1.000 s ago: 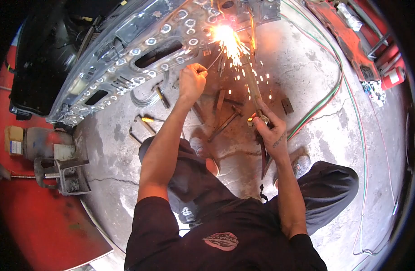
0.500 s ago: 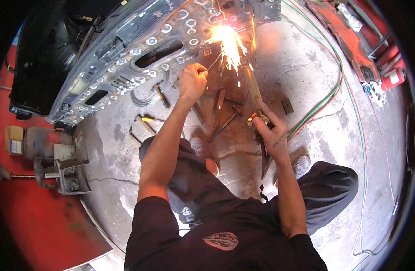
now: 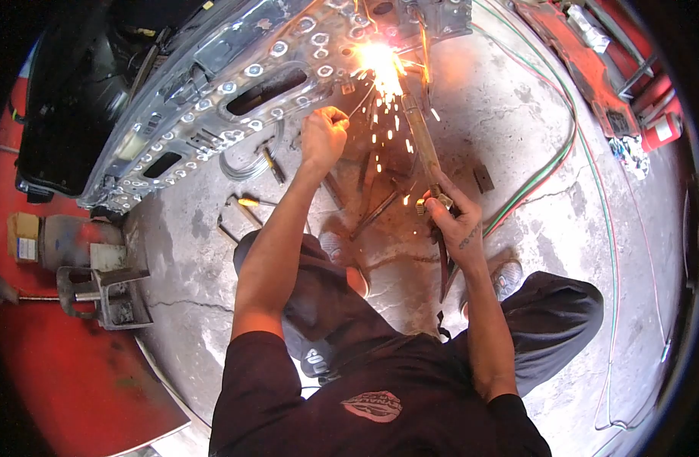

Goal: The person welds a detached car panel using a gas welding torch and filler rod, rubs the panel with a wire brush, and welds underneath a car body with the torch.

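Note:
Between the fingers of my left hand (image 3: pixel 324 137) is a thin metal rod (image 3: pixel 362 100), its far end running up toward a bright flame. My right hand (image 3: pixel 456 213) is closed around the brass valve end of a torch (image 3: pixel 420 135). The torch points up and slightly left, and its tip is lost in the glare. White-orange sparks (image 3: pixel 380 65) burst at the lower edge of a grey metal panel (image 3: pixel 212 114) and fall toward the floor. Ringed round spots and oval holes cover the panel.
Hammers (image 3: pixel 272 164) and other tools lie on the concrete floor (image 3: pixel 189 266). Green and red hoses (image 3: pixel 570 145) curve along the right. A metal bracket (image 3: pixel 113 293) stands by a red surface (image 3: pixel 68 365) at the left. A red cylinder (image 3: pixel 660 132) is at the upper right.
The sparks have changed shape and now scatter lower, down toward my right hand. The torch's front end has shifted very slightly left. Both hands hold their places.

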Motion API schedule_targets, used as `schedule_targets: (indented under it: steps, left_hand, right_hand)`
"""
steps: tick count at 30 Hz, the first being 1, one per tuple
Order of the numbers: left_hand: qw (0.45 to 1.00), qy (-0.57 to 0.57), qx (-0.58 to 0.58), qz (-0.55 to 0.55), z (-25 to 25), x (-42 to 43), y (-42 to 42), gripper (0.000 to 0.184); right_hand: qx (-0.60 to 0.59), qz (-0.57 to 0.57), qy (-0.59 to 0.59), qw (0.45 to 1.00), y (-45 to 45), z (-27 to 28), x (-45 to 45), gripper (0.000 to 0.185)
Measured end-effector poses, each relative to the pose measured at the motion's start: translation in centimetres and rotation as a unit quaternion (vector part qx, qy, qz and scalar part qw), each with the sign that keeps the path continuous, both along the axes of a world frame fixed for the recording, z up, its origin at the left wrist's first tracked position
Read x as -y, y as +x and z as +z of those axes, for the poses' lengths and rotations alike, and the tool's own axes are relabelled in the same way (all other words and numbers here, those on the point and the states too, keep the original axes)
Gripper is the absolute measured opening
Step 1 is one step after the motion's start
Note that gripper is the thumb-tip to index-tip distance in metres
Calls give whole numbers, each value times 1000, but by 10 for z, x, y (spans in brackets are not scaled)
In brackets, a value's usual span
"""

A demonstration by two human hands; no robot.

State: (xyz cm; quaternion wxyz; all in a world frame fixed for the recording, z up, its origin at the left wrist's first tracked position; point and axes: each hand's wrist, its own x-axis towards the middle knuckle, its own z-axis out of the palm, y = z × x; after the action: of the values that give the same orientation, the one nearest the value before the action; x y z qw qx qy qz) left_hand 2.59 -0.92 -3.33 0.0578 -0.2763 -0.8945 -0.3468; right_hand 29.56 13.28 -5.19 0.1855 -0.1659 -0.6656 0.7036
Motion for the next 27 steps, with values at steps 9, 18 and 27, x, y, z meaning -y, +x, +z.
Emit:
schedule_targets:
  steps: [9,18,27]
  left_hand:
    - [1000,-6,6,9,1,0,0,17]
    - [1000,-3,1,1,-4,0,-2,17]
    - [1000,7,25,1,-4,-5,-3,12]
  right_hand:
    - [-33,-10,67,997,-4,-9,-2,51]
    - [-20,-5,45,999,-3,-9,-1,50]
    - [3,6,6,1000,1,-2,1,51]
